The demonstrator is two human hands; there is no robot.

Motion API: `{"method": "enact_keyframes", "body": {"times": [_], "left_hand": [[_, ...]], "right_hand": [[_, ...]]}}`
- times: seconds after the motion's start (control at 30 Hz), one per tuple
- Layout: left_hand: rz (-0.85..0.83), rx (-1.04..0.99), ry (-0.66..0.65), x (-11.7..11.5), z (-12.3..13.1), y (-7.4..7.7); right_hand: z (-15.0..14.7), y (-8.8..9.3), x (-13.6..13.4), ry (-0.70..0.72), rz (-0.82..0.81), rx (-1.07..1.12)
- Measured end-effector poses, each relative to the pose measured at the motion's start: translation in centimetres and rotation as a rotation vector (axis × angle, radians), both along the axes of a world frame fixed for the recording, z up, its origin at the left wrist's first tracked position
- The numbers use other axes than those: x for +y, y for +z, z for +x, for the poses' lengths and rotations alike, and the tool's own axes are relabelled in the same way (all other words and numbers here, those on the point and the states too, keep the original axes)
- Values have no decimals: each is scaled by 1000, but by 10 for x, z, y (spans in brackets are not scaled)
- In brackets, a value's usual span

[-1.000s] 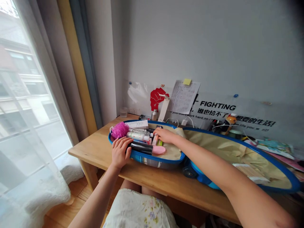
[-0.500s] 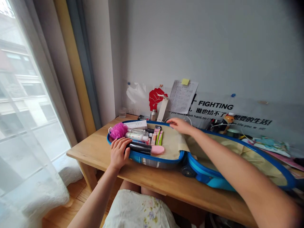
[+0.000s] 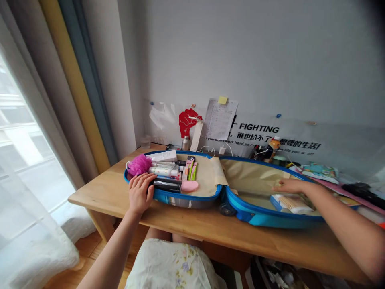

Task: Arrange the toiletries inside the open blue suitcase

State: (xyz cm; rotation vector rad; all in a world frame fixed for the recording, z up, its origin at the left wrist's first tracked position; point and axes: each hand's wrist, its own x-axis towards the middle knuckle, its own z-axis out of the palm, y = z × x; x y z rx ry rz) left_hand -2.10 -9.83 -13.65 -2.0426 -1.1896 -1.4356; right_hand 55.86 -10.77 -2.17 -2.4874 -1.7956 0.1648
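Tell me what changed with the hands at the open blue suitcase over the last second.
The right hand moved rightward off the toiletries, across to the suitcase's other half, and now sits over its beige lining, just above a white packet. It visibly holds nothing. The left hand stayed beside the black tube; the toiletries look unmoved.

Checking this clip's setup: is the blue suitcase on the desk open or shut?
Open: the blue hard-shell suitcase lies flat with both halves spread, toiletries showing in the half nearest the window.
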Motion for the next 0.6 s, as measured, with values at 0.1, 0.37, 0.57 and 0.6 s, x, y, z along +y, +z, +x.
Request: {"method": "enact_keyframes", "body": {"times": [0.1, 0.37, 0.57, 0.6], "left_hand": [[-2, 10, 2, 0, 0, 0], [8, 14, 7, 0, 0, 1], [25, 28, 12, 0, 0, 1], [21, 25, 12, 0, 0, 1]], "right_hand": [[11, -15, -14, -53, -37, -39], [0, -24, -33, -125, -120, -79], [-37, 7, -23, -92, 15, -165], [-47, 14, -18, -55, 71, -180]]}}
